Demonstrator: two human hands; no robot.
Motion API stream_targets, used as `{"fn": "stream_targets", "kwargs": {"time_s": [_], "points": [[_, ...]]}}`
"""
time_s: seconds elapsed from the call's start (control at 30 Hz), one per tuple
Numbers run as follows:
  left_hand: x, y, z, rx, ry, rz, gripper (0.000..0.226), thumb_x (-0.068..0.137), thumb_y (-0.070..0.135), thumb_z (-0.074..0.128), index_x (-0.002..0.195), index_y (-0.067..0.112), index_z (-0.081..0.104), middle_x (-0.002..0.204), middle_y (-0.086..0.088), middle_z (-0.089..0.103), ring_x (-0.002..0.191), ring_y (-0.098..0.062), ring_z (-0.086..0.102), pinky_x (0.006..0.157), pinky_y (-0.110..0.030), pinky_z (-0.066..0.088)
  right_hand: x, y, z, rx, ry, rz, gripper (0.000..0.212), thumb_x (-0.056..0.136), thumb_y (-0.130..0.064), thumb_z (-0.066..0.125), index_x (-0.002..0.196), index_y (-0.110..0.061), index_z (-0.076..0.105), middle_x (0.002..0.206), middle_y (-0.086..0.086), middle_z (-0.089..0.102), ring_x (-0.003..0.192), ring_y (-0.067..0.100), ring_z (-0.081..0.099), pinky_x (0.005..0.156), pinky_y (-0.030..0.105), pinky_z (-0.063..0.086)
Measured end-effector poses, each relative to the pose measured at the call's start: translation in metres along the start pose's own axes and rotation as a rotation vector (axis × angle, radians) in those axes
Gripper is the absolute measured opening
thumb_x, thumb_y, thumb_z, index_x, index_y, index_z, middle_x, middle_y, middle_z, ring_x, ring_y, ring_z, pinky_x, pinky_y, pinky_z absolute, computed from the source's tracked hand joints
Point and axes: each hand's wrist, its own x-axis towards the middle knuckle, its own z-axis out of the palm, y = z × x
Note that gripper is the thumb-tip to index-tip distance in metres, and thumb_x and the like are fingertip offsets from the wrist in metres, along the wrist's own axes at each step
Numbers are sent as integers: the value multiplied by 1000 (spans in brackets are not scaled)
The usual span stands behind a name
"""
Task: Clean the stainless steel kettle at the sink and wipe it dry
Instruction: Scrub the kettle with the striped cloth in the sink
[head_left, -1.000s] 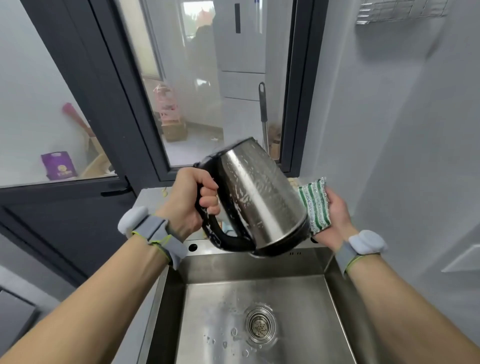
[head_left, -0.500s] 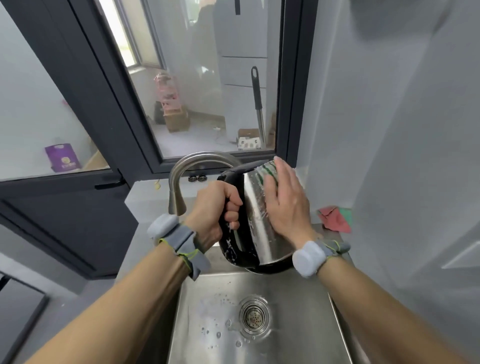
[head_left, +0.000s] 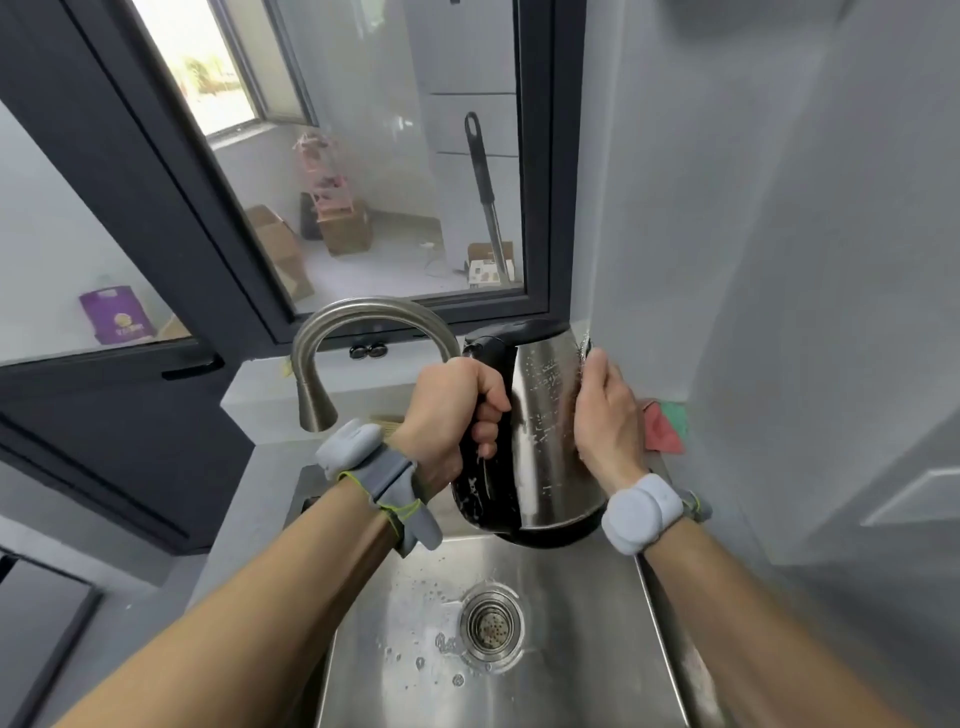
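Your left hand (head_left: 451, 415) grips the kettle (head_left: 545, 436) handle, held above the sink (head_left: 582, 623). Right hand (head_left: 608, 415) lies flat vs its side; sponge prob. underneath, can't tell.

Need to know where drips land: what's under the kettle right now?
Under the kettle lies the steel sink basin, wet with droplets, its drain strainer nearer the camera. The kettle's base covers the sink's back edge.

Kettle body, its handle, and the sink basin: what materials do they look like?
Kettle body: looks like polished stainless steel, mirror reflections, wet streaks. Kettle handle: glossy black, probably plastic, with suds on it; the left hand grips it. Sink basin: brushed stainless steel by its dull grained sheen, with water droplets near the drain.
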Motion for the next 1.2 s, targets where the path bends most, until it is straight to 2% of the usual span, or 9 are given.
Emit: {"fn": "stream_targets", "kwargs": {"time_s": [0.1, 0.2, 0.37, 0.63, 0.73, 0.87, 1.0, 1.1, 1.2], "points": [[8, -7, 8, -23, 33, -9, 39, 57, -3, 47, 33, 23, 31, 45, 2, 24, 33, -15, 18, 38, -20, 23, -30, 9, 8, -217, 62, -291, 66, 98, -62, 24, 140, -17, 47, 139, 11, 53, 124, 29, 50, 103, 44, 40], [14, -14, 19, -73, 54, -35, 32, 47, 1, 48, 37, 25, 29, 48, 2, 22, 34, -16, 16, 37, -21, 23, -34, 30, 9, -366, 100, -521, 66, 100, -51, 37, 151, -9, 38, 153, 13, 41, 136, 28, 42, 109, 43, 35], [25, -33, 32, -21, 87, -53, 38, 58, -5, 47, 33, 22, 36, 47, 1, 27, 35, -16, 20, 39, -22, 24, -5, 69, -12, 24, -85, 84, 40, 104, -53, 35, 118, -23, 57, 115, 6, 66, 109, 31, 60, 85, 36, 40], [45, -65, 59, 49, 127, -119, 29, 56, -5, 49, 41, 18, 41, 48, -1, 29, 36, -18, 21, 41, -23, 24, 5, 114, -27, 100, -16, 244, 39, 95, -60, 49, 86, -25, 60, 63, -12, 61, 54, 5, 58, 46, 19, 38], [54, -78, 69, 93, 125, -136, 32, 59, -5, 51, 39, 19, 43, 47, -2, 30, 36, -18, 22, 43, -23, 24, 7, 128, -32, 220, -25, 321, 47, 89, -68, 52, 93, -24, 66, 78, -12, 67, 75, 11, 62, 64, 28, 44], [66, -92, 80, 158, 116, -168, 39, 63, -5, 52, 34, 20, 42, 48, -3, 32, 35, -18, 24, 44, -22, 25, 14, 139, -49, 791, -143, 611, 57, 94, -60, 56, 117, -10, 70, 117, 13, 72, 106, 31, 69, 97, 47, 54], [74, -101, 90, 208, 123, -193, 32, 63, -6, 54, 40, 15, 43, 47, -4, 34, 35, -19, 26, 44, -23, 27, 20, 154, -67, 1023, -227, 723, 27, 92, -26, 57, 111, -8, 66, 109, 19, 67, 93, 33, 67, 90, 43, 51], [79, -107, 96, 228, 123, -207, 26, 62, -6, 55, 48, 12, 42, 48, -5, 35, 36, -19, 27, 43, -23, 28, 24, 166, -76, 976, -232, 839, 37, 87, -21, 56, 120, -8, 62, 107, 18, 66, 86, 32, 66, 76, 38, 52], [86, -112, 100, 234, 115, -218, 25, 63, -7, 54, 50, 11, 42, 48, -5, 35, 36, -19, 27, 44, -23, 28, 27, 177, -80, 909, -233, 920, 50, 83, -25, 57, 130, -9, 58, 121, 21, 63, 95, 34, 63, 79, 42, 51]]}}
